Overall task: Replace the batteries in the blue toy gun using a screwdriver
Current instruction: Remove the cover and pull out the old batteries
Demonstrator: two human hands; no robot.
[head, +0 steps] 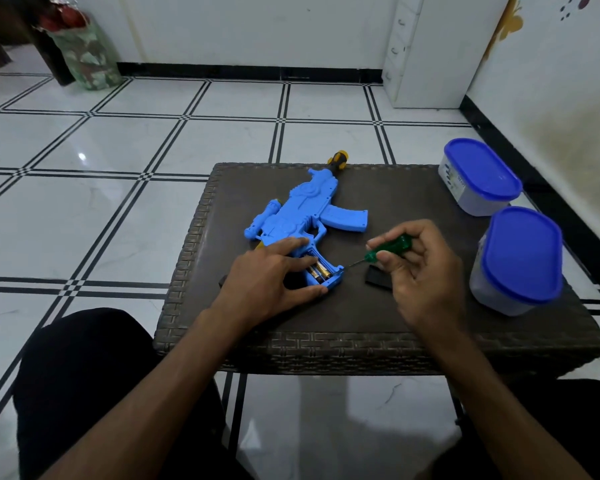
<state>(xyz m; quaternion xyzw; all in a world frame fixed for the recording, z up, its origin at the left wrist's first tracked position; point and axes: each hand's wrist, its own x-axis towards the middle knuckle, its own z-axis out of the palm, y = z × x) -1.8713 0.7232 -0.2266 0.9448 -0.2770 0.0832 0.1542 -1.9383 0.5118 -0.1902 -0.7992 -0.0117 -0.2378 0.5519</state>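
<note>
Toy gun (302, 209), one, blue plastic, is lying flat near the middle of the frame on a dark woven table (361, 341), its yellow-and-black muzzle reaching the table's far edge. Its grip compartment is lying open at lower centre, and batteries (321, 270) are sitting inside it; two gold-banded cells are showing, more cannot be told.

Left hand (274, 275) is pressing down on the gun's rear end, fingers spread and fairly straight, thumb against the near edge of the grip. Right hand (416, 268) is pinching one green-handled screwdriver (388, 249), fingers curled round the handle; the thin shaft is pointing left, its tip at or just beside the corner of the open compartment. The two hands are apart.

One small black piece (378, 278), perhaps the compartment cover, is lying on the table partly under the right hand.

Two tubs with blue lids are standing at the right of the frame: the far tub (478, 178) upper right, the near tub (520, 261) below it. Both lids are on; the walls are cloudy and the contents cannot be told.

White floor tiles (118, 202) with black striped borders are filling the left and upper frame. White walls with a black skirting are running along the top and right.
</note>
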